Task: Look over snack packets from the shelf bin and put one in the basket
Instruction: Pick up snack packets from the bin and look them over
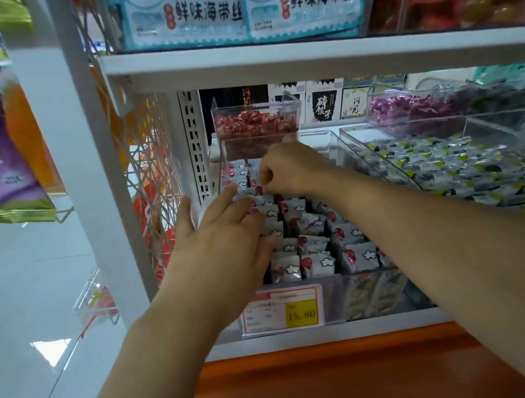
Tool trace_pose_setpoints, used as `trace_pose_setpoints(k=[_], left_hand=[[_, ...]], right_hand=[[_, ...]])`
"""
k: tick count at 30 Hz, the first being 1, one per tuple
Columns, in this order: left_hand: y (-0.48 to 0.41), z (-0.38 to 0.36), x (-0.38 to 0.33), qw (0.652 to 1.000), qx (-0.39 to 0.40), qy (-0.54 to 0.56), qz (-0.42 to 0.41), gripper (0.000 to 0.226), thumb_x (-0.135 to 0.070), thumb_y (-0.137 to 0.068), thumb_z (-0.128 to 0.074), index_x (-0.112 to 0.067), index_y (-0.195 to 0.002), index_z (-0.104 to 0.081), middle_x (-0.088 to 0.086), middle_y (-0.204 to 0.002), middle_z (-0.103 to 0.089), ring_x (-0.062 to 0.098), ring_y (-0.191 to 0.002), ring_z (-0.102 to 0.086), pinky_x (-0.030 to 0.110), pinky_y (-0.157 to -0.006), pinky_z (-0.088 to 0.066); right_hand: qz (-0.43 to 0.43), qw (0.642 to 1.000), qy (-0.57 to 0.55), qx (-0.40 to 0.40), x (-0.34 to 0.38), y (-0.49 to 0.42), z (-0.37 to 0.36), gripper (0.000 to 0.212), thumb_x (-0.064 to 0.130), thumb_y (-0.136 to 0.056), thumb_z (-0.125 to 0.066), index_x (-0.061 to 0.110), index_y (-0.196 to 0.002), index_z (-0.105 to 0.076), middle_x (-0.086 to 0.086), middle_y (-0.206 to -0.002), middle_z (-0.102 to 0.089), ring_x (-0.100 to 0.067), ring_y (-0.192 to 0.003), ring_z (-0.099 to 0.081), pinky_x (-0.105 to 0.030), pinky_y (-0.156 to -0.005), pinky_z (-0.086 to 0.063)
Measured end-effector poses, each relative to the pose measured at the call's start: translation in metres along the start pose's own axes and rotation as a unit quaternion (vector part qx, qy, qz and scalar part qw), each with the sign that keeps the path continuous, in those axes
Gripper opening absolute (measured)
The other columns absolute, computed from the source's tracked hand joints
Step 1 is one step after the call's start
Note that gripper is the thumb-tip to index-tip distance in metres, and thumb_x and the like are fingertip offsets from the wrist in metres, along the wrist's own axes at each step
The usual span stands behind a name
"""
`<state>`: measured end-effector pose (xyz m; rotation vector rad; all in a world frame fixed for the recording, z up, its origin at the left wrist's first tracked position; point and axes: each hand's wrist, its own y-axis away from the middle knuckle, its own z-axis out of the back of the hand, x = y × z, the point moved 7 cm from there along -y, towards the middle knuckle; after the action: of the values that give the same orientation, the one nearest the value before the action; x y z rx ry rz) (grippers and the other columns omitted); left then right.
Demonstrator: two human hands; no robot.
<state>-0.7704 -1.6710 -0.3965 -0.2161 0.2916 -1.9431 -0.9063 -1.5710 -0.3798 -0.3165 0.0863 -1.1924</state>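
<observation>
A clear plastic shelf bin [334, 300] holds rows of small white snack packets [318, 263] printed with a red dot and a cloud. My left hand [222, 235] lies flat over the left rows, fingers spread, and a white packet edge shows under its thumb. Further back my right hand [287, 169] pinches a white packet between fingertips at the bin's far end. No basket is in view.
A price tag [283, 310] reading 15.80 sits on the bin's front. To the right is a bin of grey and yellow packets [454, 170]. Behind stands a clear box of red sweets [255, 125]. A white shelf board [300, 53] hangs close overhead, and a wire side panel [149, 181] stands left.
</observation>
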Motion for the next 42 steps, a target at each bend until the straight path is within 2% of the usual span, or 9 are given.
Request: trace_pose_setpoints(k=[3, 8, 10, 13, 19, 22, 25, 34, 42], left_hand=[[0.002, 0.001, 0.003, 1.000, -0.012, 0.004, 0.001, 0.047, -0.044, -0.097, -0.024, -0.030, -0.141, -0.033, -0.012, -0.154, -0.018, 0.006, -0.143, 0.008, 0.051, -0.112, 0.009], [0.001, 0.012, 0.004, 0.995, -0.069, 0.074, 0.003, 0.042, -0.036, -0.097, -0.033, -0.026, -0.136, -0.044, -0.010, -0.150, -0.032, 0.007, -0.143, -0.006, 0.041, -0.115, 0.007], [0.003, 0.022, 0.004, 0.988, -0.124, 0.096, 0.000, 0.036, -0.028, -0.095, -0.042, -0.020, -0.128, -0.054, -0.004, -0.141, -0.046, 0.014, -0.140, -0.023, 0.039, -0.116, -0.005], [0.009, 0.038, 0.001, 0.967, -0.220, 0.129, 0.014, 0.026, -0.016, -0.092, -0.052, -0.008, -0.113, -0.065, 0.006, -0.121, -0.060, 0.023, -0.117, -0.048, 0.029, -0.099, -0.032], [0.010, 0.035, -0.009, 0.922, -0.213, 0.317, 0.067, 0.039, -0.026, -0.095, -0.047, -0.017, -0.133, -0.047, -0.001, -0.124, -0.054, 0.015, -0.101, -0.057, 0.027, -0.085, -0.049], [0.007, 0.020, -0.014, 0.859, -0.151, 0.478, 0.103, 0.033, -0.026, -0.095, -0.046, -0.018, -0.127, -0.051, -0.002, -0.099, -0.064, 0.007, -0.075, -0.063, 0.016, -0.056, -0.053], [0.007, 0.009, -0.014, 0.791, -0.107, 0.584, 0.147, 0.024, -0.024, -0.095, -0.047, -0.015, -0.113, -0.061, 0.002, -0.086, -0.064, 0.006, -0.067, -0.066, 0.017, -0.054, -0.053], [0.011, -0.003, -0.021, 0.644, -0.037, 0.739, 0.193, 0.016, -0.026, -0.083, -0.058, -0.010, -0.084, -0.057, 0.003, -0.070, -0.056, 0.008, -0.052, -0.058, 0.017, -0.048, -0.049], [0.010, -0.007, -0.021, 0.508, -0.017, 0.833, 0.219, 0.008, -0.006, -0.085, -0.052, -0.008, -0.081, -0.059, 0.000, -0.050, -0.052, 0.003, -0.041, -0.049, 0.011, -0.039, -0.044]], right_hand=[[0.001, 1.000, -0.019, -0.013, 0.002, 0.000, 0.005, 0.008, 0.016, -0.084, -0.066, 0.022, -0.079, -0.063, 0.000, -0.098, -0.061, -0.019, -0.106, -0.047, -0.033, -0.084, -0.040], [-0.033, 0.950, -0.246, -0.190, -0.010, 0.028, 0.044, 0.009, 0.007, -0.090, -0.057, 0.012, -0.082, -0.060, 0.006, -0.080, -0.055, -0.009, -0.076, -0.053, -0.023, -0.077, -0.047], [-0.039, 0.921, -0.282, -0.266, -0.015, 0.054, 0.058, 0.010, 0.006, -0.090, -0.056, 0.011, -0.082, -0.058, 0.005, -0.082, -0.055, -0.009, -0.076, -0.053, -0.014, -0.069, -0.043], [-0.079, 0.872, -0.354, -0.330, -0.027, 0.096, 0.070, 0.010, 0.007, -0.091, -0.056, 0.013, -0.083, -0.055, -0.003, -0.085, -0.061, -0.020, -0.074, -0.060, -0.026, -0.066, -0.050], [-0.130, 0.791, -0.510, -0.312, -0.041, 0.163, 0.070, 0.006, 0.006, -0.092, -0.055, 0.006, -0.086, -0.057, -0.005, -0.077, -0.063, -0.008, -0.055, -0.062, -0.024, -0.059, -0.055], [-0.146, 0.719, -0.629, -0.258, -0.041, 0.177, 0.055, 0.012, 0.002, -0.090, -0.054, 0.006, -0.081, -0.060, -0.004, -0.074, -0.063, -0.012, -0.059, -0.063, -0.025, -0.057, -0.055], [-0.159, 0.669, -0.691, -0.221, -0.041, 0.184, 0.047, 0.015, 0.001, -0.090, -0.053, 0.007, -0.077, -0.059, -0.005, -0.074, -0.067, -0.015, -0.060, -0.065, -0.023, -0.056, -0.053], [-0.167, 0.723, -0.657, -0.132, -0.043, 0.190, 0.040, 0.015, 0.025, -0.084, -0.060, 0.010, -0.080, -0.061, -0.001, -0.061, -0.061, -0.012, -0.048, -0.056, -0.021, -0.042, -0.045], [-0.193, 0.659, -0.723, -0.079, -0.035, 0.188, 0.035, 0.041, 0.022, -0.095, -0.048, 0.024, -0.059, -0.067, 0.000, -0.049, -0.053, -0.011, -0.033, -0.040, -0.019, -0.034, -0.033]])
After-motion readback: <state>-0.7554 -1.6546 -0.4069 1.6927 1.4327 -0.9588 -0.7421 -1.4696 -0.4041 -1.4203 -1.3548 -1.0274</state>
